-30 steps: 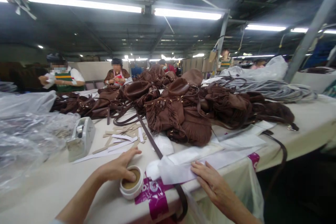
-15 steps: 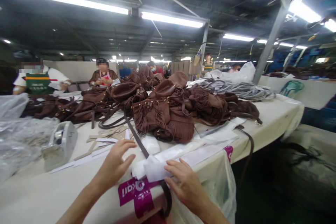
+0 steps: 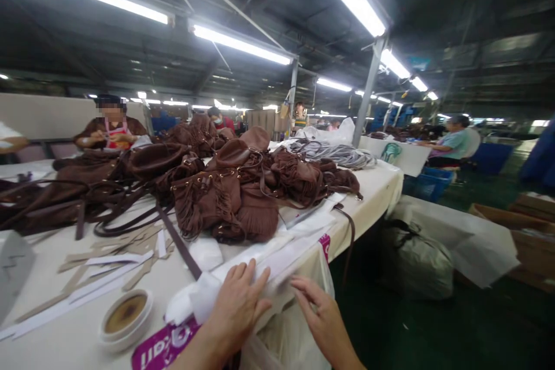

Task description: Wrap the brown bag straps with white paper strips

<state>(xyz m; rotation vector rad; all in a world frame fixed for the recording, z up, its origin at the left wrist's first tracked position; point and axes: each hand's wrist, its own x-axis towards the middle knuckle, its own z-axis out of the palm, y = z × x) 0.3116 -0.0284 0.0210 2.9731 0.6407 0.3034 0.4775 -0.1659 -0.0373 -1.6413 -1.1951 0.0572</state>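
Big desk (image 3: 52, 335) with a heap of brown fringed bags (image 3: 225, 196) piled far across it. At the near edge sits a strip of thin white paper (image 3: 269, 257), looks floppy and light, easy to crease, probably best pinched at its edge. The left hand (image 3: 236, 306) is open and flat on it; the right hand (image 3: 318, 315) is open beside it, fingertips just at the desk edge. A second ago the left hand was on the little paste tub (image 3: 125, 315), now sitting free on the left.

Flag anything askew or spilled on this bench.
No spill. The open white jar sits lidless near the table edge. A brown strap and a plastic bag hang over the edge. Card strips lie scattered. The left hand presses white tissue; the right hand hovers beside it.
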